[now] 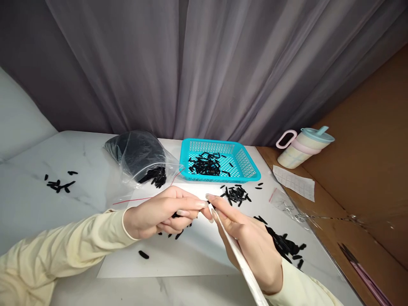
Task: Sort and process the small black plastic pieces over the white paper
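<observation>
My left hand (pixel 165 209) is closed, its thumb and forefinger pinching at a small black piece that is mostly hidden by the fingertips. More black pieces show beneath its curled fingers. Touching it fingertip to fingertip, my right hand (pixel 247 236) is closed around the end of a long, narrow white strip (pixel 244 263), which runs down past the wrist and out of view. Under both hands lies a white sheet (pixel 127 265). Just beyond them is a small pile of short black fuzzy pieces (pixel 236 194); another pile (pixel 285 244) sits beside my right wrist.
A turquoise basket (pixel 255 174) holds many black pieces. Left of it, an open clear bag (pixel 137 155) is full of them. Loose pieces (pixel 60 186) lie far left. At right are a lidded cup (pixel 298 148), a paper slip (pixel 295 182), a small plastic bag (pixel 288 208) and pink-handled tweezers (pixel 366 276).
</observation>
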`<state>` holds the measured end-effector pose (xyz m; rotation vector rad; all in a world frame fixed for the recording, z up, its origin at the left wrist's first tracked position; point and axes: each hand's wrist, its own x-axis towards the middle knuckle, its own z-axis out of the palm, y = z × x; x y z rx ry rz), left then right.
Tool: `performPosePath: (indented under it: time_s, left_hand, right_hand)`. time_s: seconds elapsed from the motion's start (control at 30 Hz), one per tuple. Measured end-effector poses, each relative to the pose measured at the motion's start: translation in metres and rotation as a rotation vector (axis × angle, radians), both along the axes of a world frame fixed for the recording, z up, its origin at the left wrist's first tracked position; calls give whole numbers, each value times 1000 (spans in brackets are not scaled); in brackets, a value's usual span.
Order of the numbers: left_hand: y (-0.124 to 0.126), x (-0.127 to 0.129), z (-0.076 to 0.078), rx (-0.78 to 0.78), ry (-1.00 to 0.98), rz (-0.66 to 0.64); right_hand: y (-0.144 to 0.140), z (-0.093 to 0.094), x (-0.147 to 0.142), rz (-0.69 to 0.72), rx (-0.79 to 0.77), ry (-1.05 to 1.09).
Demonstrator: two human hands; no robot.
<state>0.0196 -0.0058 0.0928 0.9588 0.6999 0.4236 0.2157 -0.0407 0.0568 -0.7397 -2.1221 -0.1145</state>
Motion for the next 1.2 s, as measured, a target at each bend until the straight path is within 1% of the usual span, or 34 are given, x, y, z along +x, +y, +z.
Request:
performPosePath:
  time_s: [0.1, 0.17, 0.23, 0.3, 0.37, 0.43, 0.5, 0.57, 0.6, 0.67, 0.77, 0.87, 0.97, 1.03, 1.1, 1.17, 1.2]
  left_hand:
    - [2, 0, -1, -21, 4, 0]
    - [4, 0, -1, -28, 6, 1]
    - [6, 0, -1, -25, 12, -2]
    - [5, 1, -2, -13, 11, -6]
    - [2, 2, -4, 29, 14, -13]
    - [-2, 3, -7, 105, 19, -19]
    - [-6, 4, -8, 182, 33, -15]
    - [-9, 4, -9, 231, 59, -7]
    - [-10, 4, -8, 246, 76, -5]
    - [-11, 4, -7, 266, 106, -3]
    - [-10, 4, -4, 272, 135, -1]
    - [-8, 3, -5, 272, 128, -5]
    - [-10, 1, -8, 283, 101, -24]
    - [-12, 0, -9, 295, 98, -44]
    - [-11, -1, -9, 333, 122, -47]
    - [-2, 1, -8, 449, 188, 16]
    - [8, 3, -8, 549, 228, 74]
  right_hand:
    - [1, 10, -1, -7, 52, -76]
    - [2, 14, -1, 5, 78, -112]
    - [4, 12, 0, 26, 90, -119]
    - [6, 7, 2, 17, 69, -99]
    - [8, 1, 3, -23, 25, -65]
    - [10, -2, 2, -82, -13, -16]
    - [10, -1, 0, -128, -24, 64]
    - [8, 5, -2, -163, -60, 133]
    - [7, 9, -4, -166, -94, 159]
    - [5, 18, -5, -160, -231, 200]
    - [3, 31, -3, -131, -504, 343]
    - [2, 42, 0, -95, -770, 504]
    - [4, 52, 3, -64, -1002, 554]
    - [7, 57, 6, -64, -1084, 558]
    - [12, 61, 9, -85, -1099, 530]
    - [18, 60, 14, -141, -1091, 423]
    - [22, 57, 16, -169, -1075, 343]
